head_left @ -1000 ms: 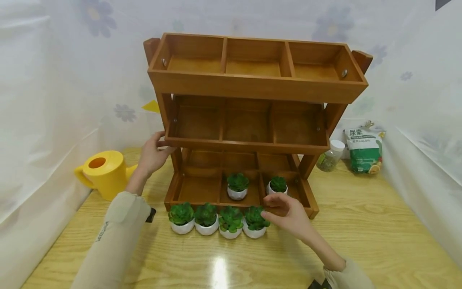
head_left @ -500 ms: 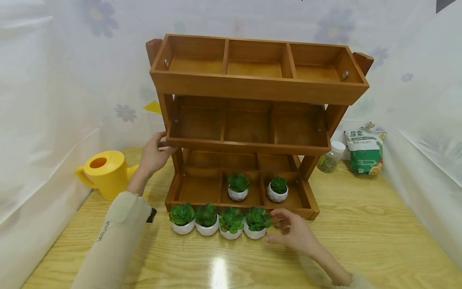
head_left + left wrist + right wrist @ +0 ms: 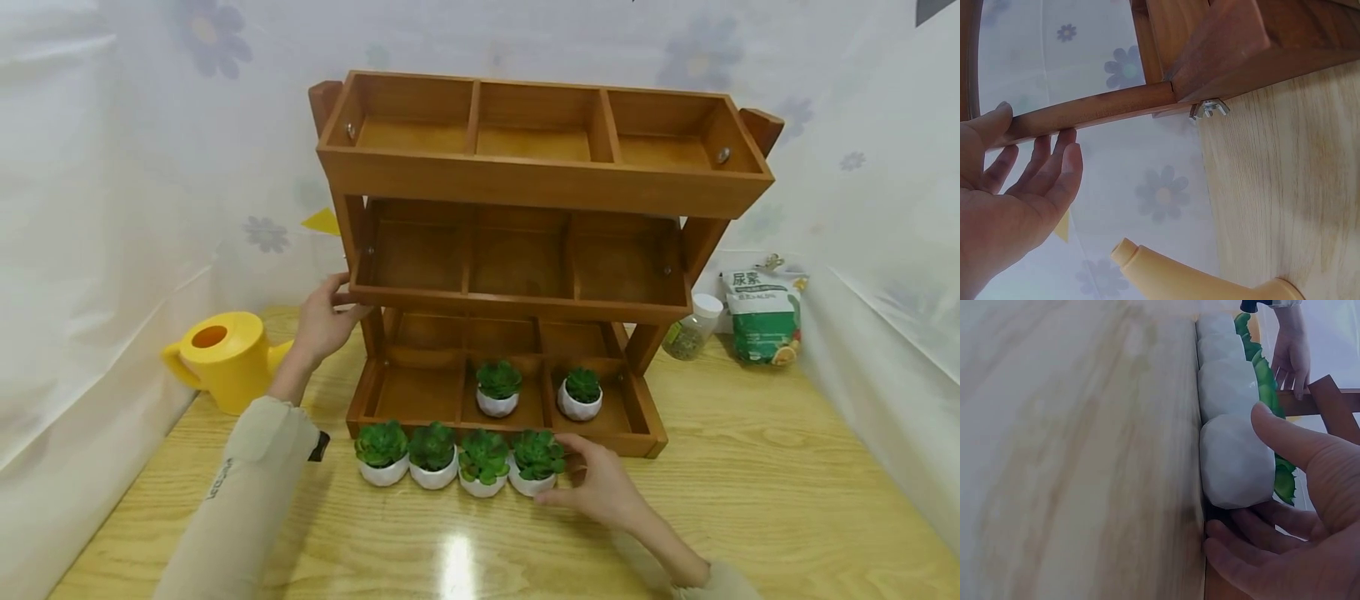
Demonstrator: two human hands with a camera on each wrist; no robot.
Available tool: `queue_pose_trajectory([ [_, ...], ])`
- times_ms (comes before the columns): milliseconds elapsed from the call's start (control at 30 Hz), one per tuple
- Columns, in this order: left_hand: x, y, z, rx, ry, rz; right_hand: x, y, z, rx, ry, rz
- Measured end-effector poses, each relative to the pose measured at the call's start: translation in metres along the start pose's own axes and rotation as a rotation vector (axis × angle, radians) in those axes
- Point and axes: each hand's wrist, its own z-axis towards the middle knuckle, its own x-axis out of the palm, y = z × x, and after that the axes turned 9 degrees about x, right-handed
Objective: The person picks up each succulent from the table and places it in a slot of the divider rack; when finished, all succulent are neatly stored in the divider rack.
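Observation:
A three-tier wooden plant stand (image 3: 480,300) stands on the table, each tier split by dividers. My left hand (image 3: 322,323) holds its left side post; in the left wrist view the thumb and fingers lie on opposite sides of the wooden bar (image 3: 1097,107). Several potted succulents in white faceted pots line up before the bottom tier. Round the rightmost potted succulent (image 3: 536,460) my right hand (image 3: 600,487) has its thumb in front and its fingers behind the white pot (image 3: 1235,462). Two more succulents sit in the bottom tier, one in the middle compartment (image 3: 498,388), one in the right (image 3: 581,393).
A yellow watering can (image 3: 228,362) stands left of the stand, close to my left forearm. At the back right are a lidded clear jar (image 3: 692,329) and a green-and-white bag (image 3: 763,321). White patterned sheeting (image 3: 135,208) encloses the table (image 3: 750,467).
My right hand has left the succulent in the right compartment, come down to the front row and closed in leftward round the rightmost pot. The left hand keeps its place on the post.

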Motion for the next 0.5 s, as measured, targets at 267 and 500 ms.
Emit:
queue_pose_trajectory([
  [267,0.0006,0.0025,0.0016,0.012,-0.013,0.007,0.0044,-0.0018,0.0023,-0.031,-0.044,-0.044],
  [500,0.0011,0.0015,0.0014,0.012,-0.015,0.012,0.0064,-0.0027,0.0004,-0.061,-0.061,-0.025],
])
